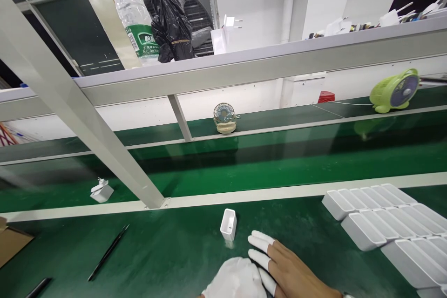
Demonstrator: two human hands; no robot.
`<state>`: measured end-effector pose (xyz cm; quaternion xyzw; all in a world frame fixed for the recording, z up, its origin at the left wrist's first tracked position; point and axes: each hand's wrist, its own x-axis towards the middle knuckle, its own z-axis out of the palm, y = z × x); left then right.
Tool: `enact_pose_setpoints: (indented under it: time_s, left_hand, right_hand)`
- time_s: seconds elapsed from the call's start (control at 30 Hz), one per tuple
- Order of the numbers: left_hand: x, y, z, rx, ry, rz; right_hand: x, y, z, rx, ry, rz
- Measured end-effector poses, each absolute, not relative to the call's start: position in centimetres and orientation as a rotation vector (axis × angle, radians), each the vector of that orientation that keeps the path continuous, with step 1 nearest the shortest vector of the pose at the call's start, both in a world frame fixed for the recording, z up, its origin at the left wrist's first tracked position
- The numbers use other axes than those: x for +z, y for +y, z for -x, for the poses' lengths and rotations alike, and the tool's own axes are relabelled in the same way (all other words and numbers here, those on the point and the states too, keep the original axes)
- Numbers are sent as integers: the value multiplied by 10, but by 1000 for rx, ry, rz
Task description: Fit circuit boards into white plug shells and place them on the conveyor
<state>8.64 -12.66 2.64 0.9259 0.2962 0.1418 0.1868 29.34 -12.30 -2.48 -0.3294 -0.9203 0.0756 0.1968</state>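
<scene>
The white casing (228, 224) stands by itself on the green desk (167, 251), open end up, just beyond the person's hands and touching neither; a small dark mark shows inside it, too tiny to make out.

The left hand (234, 279) is covered in white and cut off by the lower edge; its fingers are hidden, so I cannot tell whether they are spread or closed, or on what. The right hand (288, 265) reaches in from the lower right, white covers on its fingers. The upper ones lie nearly straight and slightly parted, with nothing visible between them; the lower ones meet the left hand. Its thumb is out of sight, and a dark patch between the hands is hard to identify, so I cannot tell whether the right hand grips anything.

To the right, rows of white casings (365, 230) run out of view. On the left lie a black pen (109, 252), a dark object (39, 287) cropped at the bottom and a cardboard box (14, 246) cropped at the side. Beyond the pale rail sits a white plug piece (101, 191), its details unclear. Farther back, a green fan (394, 91) stands near a red item (326, 97) whose lower part is hidden.
</scene>
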Motion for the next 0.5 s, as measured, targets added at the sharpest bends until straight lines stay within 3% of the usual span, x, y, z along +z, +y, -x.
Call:
enact_pose_setpoints:
  time_s: [0.27, 0.5]
  left_hand:
    - [6, -120, -96, 604, 771, -2738]
    - [-19, -113, -88, 573, 610, -2827]
  right_hand:
    - [-32, -129, -290, 151, -2475, 951]
    - [-30, -126, -286, 135, -2417, 934]
